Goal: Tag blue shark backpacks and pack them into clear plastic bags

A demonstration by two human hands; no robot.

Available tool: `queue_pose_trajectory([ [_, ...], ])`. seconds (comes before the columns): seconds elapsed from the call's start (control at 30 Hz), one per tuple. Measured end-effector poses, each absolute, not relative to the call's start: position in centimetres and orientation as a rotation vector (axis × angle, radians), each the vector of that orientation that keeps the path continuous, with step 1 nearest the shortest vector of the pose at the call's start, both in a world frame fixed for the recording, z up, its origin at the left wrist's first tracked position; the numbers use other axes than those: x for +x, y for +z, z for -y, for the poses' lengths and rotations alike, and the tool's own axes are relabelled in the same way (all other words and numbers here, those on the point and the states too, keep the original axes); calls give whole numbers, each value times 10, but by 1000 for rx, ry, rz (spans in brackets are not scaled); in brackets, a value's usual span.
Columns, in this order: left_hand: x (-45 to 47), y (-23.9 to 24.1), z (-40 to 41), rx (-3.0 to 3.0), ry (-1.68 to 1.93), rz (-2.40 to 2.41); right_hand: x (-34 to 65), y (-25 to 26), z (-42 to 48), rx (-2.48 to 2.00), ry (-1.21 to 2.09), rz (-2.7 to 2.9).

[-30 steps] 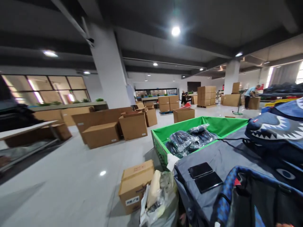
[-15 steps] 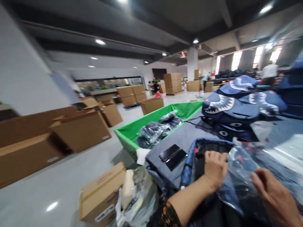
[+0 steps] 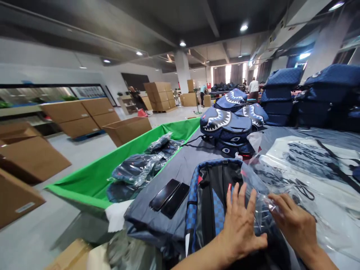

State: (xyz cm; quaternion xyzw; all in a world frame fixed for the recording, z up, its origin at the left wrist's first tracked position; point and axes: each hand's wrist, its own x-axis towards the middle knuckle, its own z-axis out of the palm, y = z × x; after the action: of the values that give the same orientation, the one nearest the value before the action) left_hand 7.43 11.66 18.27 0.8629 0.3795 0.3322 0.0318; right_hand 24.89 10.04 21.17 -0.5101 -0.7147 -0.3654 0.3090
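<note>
A blue checkered backpack (image 3: 209, 202) lies back side up on the grey table (image 3: 182, 165) in front of me. My left hand (image 3: 239, 225) rests flat on it, fingers spread. My right hand (image 3: 294, 223) pinches the edge of a clear plastic bag (image 3: 263, 187) that lies over the backpack's right side. Two dark phones (image 3: 170, 195) lie just left of the backpack.
Shark-face backpacks (image 3: 226, 129) are stacked further back on the table. A green bin (image 3: 92, 183) holding bagged backpacks stands to the left. Printed plastic bags (image 3: 306, 157) cover the right of the table. Cardboard boxes (image 3: 30, 157) stand on the floor; people work far off.
The view has swung right and down. Both my hands have come into view; the left has opened flat on the backpack, and the right has taken the bag's edge.
</note>
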Motion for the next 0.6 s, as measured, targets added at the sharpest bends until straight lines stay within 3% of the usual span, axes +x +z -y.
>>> queue_pose_trajectory([
  [0.23,14,181,-169,2727,1325,-1701,268,188,-67,-1474,-1084,1868],
  [0.37,13,196,-154,2604,1388,-1365,295,159,-53,-1662,-801,1766],
  [0.47,47,200,-126,2681,1252,-1034,282,167,-57,-1631,-559,1687],
  [0.6,74,191,-138,2896,1134,-1301,259,190,-55,-1487,-579,1716],
])
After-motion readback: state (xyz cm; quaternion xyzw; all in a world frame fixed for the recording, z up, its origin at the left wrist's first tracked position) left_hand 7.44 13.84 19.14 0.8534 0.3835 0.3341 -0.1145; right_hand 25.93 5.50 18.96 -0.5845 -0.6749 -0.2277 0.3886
